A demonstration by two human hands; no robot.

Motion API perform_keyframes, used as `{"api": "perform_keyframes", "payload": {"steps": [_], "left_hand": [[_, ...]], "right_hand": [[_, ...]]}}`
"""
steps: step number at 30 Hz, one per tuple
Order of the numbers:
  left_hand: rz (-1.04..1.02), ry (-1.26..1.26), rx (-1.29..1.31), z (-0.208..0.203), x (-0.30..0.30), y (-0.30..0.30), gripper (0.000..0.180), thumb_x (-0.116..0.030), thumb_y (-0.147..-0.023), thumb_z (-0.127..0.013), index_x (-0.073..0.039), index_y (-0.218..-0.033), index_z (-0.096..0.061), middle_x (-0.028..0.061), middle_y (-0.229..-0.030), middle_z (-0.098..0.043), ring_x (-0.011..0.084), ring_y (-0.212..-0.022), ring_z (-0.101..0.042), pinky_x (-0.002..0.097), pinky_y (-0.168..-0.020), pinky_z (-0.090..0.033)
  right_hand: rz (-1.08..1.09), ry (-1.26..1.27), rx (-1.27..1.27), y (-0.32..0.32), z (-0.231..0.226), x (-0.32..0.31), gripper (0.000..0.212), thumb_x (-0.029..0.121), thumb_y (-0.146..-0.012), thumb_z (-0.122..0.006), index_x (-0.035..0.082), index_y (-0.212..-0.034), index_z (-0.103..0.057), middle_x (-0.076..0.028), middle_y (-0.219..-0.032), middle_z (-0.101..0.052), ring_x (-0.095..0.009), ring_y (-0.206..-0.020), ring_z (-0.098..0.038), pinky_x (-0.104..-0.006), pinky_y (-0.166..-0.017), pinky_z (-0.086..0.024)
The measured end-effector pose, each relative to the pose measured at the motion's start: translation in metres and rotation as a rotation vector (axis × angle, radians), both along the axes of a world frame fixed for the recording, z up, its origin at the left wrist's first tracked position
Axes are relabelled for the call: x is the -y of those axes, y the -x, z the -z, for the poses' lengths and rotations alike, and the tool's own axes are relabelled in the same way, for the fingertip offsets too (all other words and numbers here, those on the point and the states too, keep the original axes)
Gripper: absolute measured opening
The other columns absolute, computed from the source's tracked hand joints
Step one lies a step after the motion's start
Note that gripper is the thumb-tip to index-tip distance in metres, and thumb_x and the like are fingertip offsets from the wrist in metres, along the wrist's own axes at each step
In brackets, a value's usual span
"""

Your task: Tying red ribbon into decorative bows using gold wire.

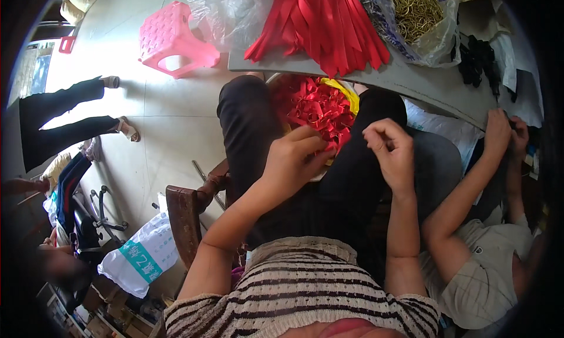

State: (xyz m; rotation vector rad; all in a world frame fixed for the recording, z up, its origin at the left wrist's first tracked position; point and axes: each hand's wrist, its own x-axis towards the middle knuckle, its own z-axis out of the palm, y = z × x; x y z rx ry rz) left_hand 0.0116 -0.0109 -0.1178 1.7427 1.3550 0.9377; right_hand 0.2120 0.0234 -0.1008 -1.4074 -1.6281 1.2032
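My left hand is above my lap at the near edge of a basin, its fingers curled in toward the thumb. Red shows by its fingertips, but I cannot tell whether it is a held ribbon or the pile behind. To the right, my right hand is raised over my thigh, fingers bent and thumb against them; anything in that pinch is too small to make out. Between my knees, the basin holds a heap of short red ribbon pieces, with yellow plastic along its far right side.
Long red ribbons hang over the edge of a grey table. A plastic bag of gold cords lies right of them. A pink stool stands far left. At right, a co-worker's hands are near black cords.
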Motion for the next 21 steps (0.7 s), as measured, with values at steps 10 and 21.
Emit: {"api": "perform_keyframes", "payload": {"steps": [10,21], "left_hand": [[-0.147,-0.115,-0.304,0.011,-0.011,-0.003,0.023,-0.020,-0.072,-0.071,-0.005,-0.089,-0.066,0.0064,-0.089,-0.057,0.0284,-0.070,-0.061,0.0371,-0.064,-0.049],[0.049,0.517,0.739,-0.026,-0.051,-0.013,0.029,-0.023,-0.095,-0.048,0.002,-0.094,-0.063,0.0035,-0.073,-0.063,0.0066,-0.063,-0.057,0.0210,-0.058,-0.045]], "right_hand": [[0.047,-0.894,0.498,0.049,-0.015,-0.079,0.012,0.009,-0.075,-0.068,0.005,-0.084,-0.061,-0.006,-0.081,-0.057,-0.022,-0.065,-0.059,-0.0333,-0.056,-0.047],[-0.436,-1.236,0.652,0.030,-0.044,-0.001,0.008,0.011,-0.074,-0.060,0.007,-0.074,-0.053,-0.007,-0.081,-0.058,-0.021,-0.081,-0.062,-0.0302,-0.062,-0.050]]}}
